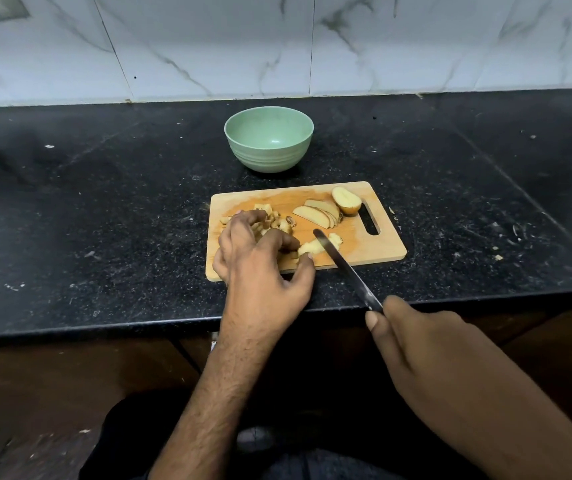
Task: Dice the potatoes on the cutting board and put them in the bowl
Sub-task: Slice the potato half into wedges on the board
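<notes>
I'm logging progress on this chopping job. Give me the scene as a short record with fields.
bowl: pale green ribbed bowl, empty, behind the board
board: wooden cutting board on black counter
diced: potato cubes on board's left part
uncut: potato slices, potato half
left hand: fingers curled on potato strip
right hand: grips steel knife, blade over strip

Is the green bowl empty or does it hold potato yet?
Empty: the bowl shows only bare green inside; the diced potato lies on the board.
</notes>
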### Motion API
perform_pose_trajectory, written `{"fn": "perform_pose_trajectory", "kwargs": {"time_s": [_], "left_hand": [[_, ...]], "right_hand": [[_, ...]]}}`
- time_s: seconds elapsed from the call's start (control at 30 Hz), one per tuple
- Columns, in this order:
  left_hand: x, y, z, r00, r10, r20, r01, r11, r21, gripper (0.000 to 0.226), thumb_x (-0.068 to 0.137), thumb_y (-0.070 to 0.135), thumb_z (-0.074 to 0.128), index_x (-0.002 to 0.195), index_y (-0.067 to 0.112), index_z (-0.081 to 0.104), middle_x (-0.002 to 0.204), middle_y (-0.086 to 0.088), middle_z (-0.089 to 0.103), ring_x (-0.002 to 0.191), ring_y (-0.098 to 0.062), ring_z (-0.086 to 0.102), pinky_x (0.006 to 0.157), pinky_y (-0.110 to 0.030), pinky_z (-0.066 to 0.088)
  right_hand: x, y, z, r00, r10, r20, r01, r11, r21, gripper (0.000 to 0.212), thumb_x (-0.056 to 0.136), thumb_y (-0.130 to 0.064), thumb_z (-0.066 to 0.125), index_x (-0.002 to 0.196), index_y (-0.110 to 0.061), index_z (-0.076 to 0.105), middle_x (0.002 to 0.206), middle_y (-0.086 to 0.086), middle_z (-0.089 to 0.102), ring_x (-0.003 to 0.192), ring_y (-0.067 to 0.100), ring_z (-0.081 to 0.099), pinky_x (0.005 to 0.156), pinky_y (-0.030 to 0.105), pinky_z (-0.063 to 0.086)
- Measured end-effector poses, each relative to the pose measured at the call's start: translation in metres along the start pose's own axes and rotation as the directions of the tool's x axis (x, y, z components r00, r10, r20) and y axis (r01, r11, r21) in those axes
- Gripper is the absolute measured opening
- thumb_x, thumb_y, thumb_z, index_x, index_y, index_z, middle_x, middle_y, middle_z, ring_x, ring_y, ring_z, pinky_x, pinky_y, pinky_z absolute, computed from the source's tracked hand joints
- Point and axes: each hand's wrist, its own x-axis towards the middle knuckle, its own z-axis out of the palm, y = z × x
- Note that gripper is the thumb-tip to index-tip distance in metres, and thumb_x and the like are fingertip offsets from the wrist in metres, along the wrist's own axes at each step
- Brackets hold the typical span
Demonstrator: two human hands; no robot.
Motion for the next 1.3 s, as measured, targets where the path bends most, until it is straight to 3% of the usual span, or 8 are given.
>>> {"fn": "perform_pose_trajectory", "kwargs": {"time_s": [0.2, 0.43, 0.63, 0.8, 1.03, 1.2, 1.3], "left_hand": [[0.001, 0.001, -0.003, 0.999, -0.038, 0.025, 0.038, 0.999, -0.015, 0.007, 0.083, 0.03, 0.076, 0.087, 0.027, 0.07, 0.133, 0.007, 0.042, 0.135, -0.011, 0.026, 0.112, -0.056, 0.022], [0.002, 0.002, -0.003, 0.999, -0.03, 0.023, 0.031, 0.999, -0.01, 0.008, 0.084, 0.031, 0.076, 0.08, 0.032, 0.069, 0.131, 0.009, 0.044, 0.132, -0.009, 0.028, 0.11, -0.054, 0.024], [0.002, 0.001, -0.003, 1.0, -0.014, 0.021, 0.015, 1.0, -0.01, 0.009, 0.082, 0.03, 0.078, 0.079, 0.032, 0.07, 0.131, 0.008, 0.043, 0.132, -0.01, 0.028, 0.108, -0.05, 0.024], [-0.002, 0.002, -0.002, 0.999, 0.038, -0.001, -0.038, 0.999, 0.029, 0.01, 0.082, 0.024, 0.077, 0.079, 0.027, 0.069, 0.136, 0.0, 0.044, 0.136, -0.016, 0.027, 0.104, -0.042, 0.014], [-0.001, 0.006, -0.004, 0.995, 0.08, 0.066, -0.089, 0.986, 0.14, 0.008, 0.086, 0.023, 0.071, 0.088, 0.03, 0.066, 0.141, -0.001, 0.037, 0.138, -0.021, 0.022, 0.105, -0.056, 0.022], [0.004, 0.002, -0.008, 0.991, 0.086, 0.102, -0.1, 0.985, 0.14, 0.011, 0.086, 0.027, 0.07, 0.085, 0.035, 0.063, 0.139, 0.004, 0.04, 0.138, -0.024, 0.024, 0.102, -0.056, 0.025], [0.005, 0.001, -0.008, 0.991, 0.088, 0.104, -0.101, 0.987, 0.122, 0.011, 0.085, 0.027, 0.071, 0.084, 0.034, 0.063, 0.137, 0.006, 0.041, 0.137, -0.022, 0.025, 0.102, -0.057, 0.026]], "right_hand": [[0.008, -0.004, 0.007, 0.997, -0.054, -0.046, 0.053, 0.998, -0.015, 0.037, 0.101, -0.055, 0.016, 0.077, -0.031, 0.03, 0.071, -0.007, 0.051, 0.066, 0.008, 0.053, 0.067, 0.034, 0.051], [0.011, -0.01, 0.009, 0.997, -0.077, -0.013, 0.076, 0.995, -0.062, 0.035, 0.103, -0.052, 0.015, 0.077, -0.03, 0.025, 0.074, -0.008, 0.049, 0.065, 0.005, 0.047, 0.058, 0.026, 0.039], [0.011, -0.015, 0.007, 0.996, -0.087, -0.012, 0.086, 0.995, -0.059, 0.032, 0.104, -0.051, 0.014, 0.084, -0.031, 0.029, 0.073, -0.008, 0.048, 0.063, 0.005, 0.048, 0.061, 0.026, 0.045], [0.011, -0.02, 0.008, 0.996, -0.078, 0.038, 0.08, 0.996, -0.048, 0.03, 0.103, -0.051, 0.013, 0.089, -0.032, 0.031, 0.077, -0.008, 0.05, 0.067, 0.006, 0.052, 0.065, 0.027, 0.049], [0.013, -0.025, 0.013, 0.998, -0.045, 0.042, 0.048, 0.995, -0.088, 0.029, 0.104, -0.049, 0.015, 0.091, -0.03, 0.032, 0.072, -0.006, 0.047, 0.059, 0.007, 0.045, 0.062, 0.027, 0.045], [0.018, -0.031, 0.013, 0.998, -0.037, 0.041, 0.044, 0.983, -0.18, 0.025, 0.102, -0.044, 0.011, 0.085, -0.029, 0.023, 0.067, -0.006, 0.039, 0.054, 0.007, 0.034, 0.056, 0.025, 0.034], [0.023, -0.031, 0.015, 0.998, -0.023, 0.051, 0.031, 0.987, -0.159, 0.024, 0.103, -0.042, 0.012, 0.087, -0.028, 0.023, 0.068, -0.006, 0.038, 0.056, 0.008, 0.036, 0.064, 0.029, 0.039]]}}
